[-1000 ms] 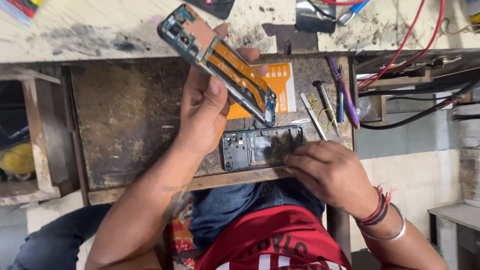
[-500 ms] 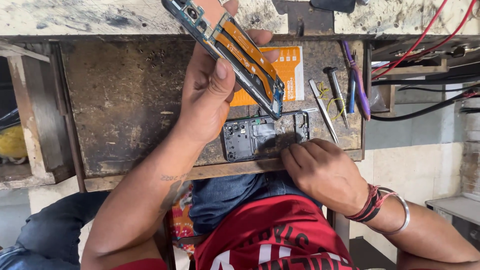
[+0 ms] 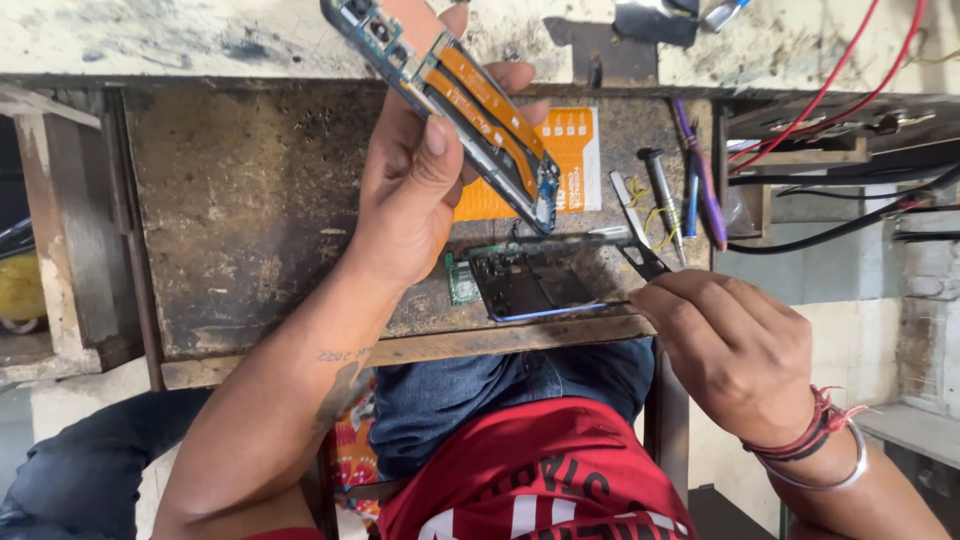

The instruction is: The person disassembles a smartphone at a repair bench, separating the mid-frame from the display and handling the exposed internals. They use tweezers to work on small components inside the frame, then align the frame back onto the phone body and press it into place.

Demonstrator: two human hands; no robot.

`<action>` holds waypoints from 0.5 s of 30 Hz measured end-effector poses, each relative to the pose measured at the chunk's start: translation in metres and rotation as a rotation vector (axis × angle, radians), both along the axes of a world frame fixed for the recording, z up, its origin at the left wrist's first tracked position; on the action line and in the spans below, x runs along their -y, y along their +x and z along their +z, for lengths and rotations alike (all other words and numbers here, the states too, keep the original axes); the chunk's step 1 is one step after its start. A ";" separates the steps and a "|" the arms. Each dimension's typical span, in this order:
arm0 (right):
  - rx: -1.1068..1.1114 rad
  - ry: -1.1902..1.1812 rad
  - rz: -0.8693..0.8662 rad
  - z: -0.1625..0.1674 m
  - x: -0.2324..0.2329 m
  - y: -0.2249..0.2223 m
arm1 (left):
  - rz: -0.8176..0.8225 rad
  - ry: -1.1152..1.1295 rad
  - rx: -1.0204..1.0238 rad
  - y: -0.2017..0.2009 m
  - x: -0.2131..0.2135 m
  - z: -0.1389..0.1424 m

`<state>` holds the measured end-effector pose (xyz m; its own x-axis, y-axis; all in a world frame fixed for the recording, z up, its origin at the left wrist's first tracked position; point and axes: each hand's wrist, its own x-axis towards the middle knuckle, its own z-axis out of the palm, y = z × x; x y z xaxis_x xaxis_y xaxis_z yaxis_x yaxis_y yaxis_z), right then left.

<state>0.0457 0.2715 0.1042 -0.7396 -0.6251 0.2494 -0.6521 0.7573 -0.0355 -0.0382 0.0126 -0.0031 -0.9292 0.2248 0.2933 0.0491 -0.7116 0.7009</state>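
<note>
Worn workbench (image 3: 240,220): left hand (image 3: 410,190) holds opened phone (image 3: 450,95); right hand (image 3: 735,345) pinches tweezers (image 3: 635,235).

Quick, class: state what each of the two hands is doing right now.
Left hand: closed, holding the opened phone raised over the bench.
Right hand: closed, pinching the tweezers.

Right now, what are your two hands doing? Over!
Left hand holds opened phone up, edge-on. Right hand grips tweezers over phone frame on the bench. Screwdriver and purple tool lie beside.
</note>
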 end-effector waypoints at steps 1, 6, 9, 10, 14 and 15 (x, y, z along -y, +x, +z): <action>0.001 -0.023 -0.010 0.002 -0.002 0.001 | -0.007 0.015 0.009 0.000 0.000 -0.001; 0.026 -0.169 -0.072 0.008 -0.011 0.004 | -0.027 0.049 0.028 0.001 -0.001 -0.003; 0.079 -0.254 -0.124 0.008 -0.014 0.002 | -0.033 0.046 0.016 -0.003 -0.003 0.000; 0.096 -0.275 -0.145 0.008 -0.016 0.001 | -0.036 0.045 0.011 -0.004 -0.003 0.000; 0.153 -0.333 -0.225 0.004 -0.020 -0.003 | -0.053 0.043 0.039 -0.002 -0.006 0.000; 0.158 -0.343 -0.246 0.003 -0.021 -0.004 | -0.059 0.042 0.039 -0.003 -0.007 -0.001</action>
